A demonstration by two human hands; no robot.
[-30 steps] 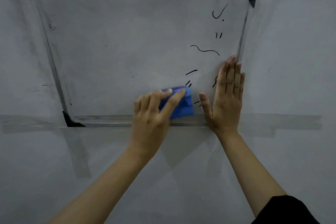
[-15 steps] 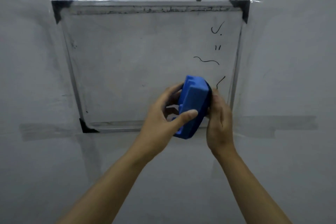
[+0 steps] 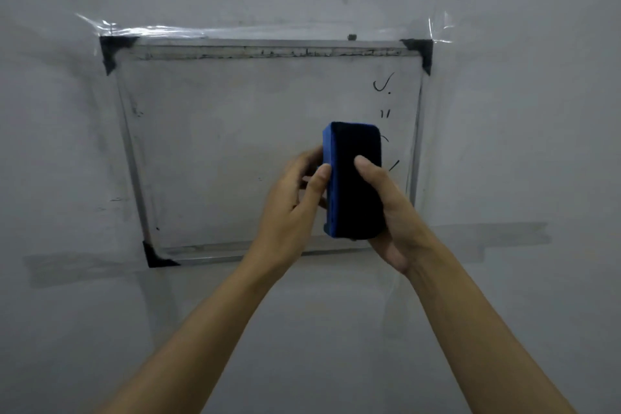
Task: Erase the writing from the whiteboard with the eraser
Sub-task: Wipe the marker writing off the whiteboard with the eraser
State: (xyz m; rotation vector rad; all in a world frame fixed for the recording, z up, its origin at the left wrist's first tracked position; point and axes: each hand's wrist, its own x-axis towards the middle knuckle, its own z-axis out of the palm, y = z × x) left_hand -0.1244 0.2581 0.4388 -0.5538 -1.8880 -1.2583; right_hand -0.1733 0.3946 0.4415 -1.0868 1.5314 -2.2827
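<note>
A whiteboard [image 3: 215,144] with a metal frame and black corner pieces is fixed to the wall. Black marks [image 3: 383,84] remain along its right side: a tick, two short dashes and strokes partly hidden behind the eraser. The blue eraser [image 3: 356,185] is held upright in front of the board, off its surface, with its dark felt face turned towards me. My left hand [image 3: 292,208] grips its blue left edge. My right hand [image 3: 393,212] holds its right side, thumb resting on the felt.
Clear tape [image 3: 141,31] runs along the board's top edge. A grey tape strip [image 3: 504,239] crosses the wall level with the board's bottom edge. Plain grey wall surrounds the board.
The eraser has come off the board's lower right and been turned over, felt face now towards me. My right hand left the board and took hold of it. The view has drawn back.
</note>
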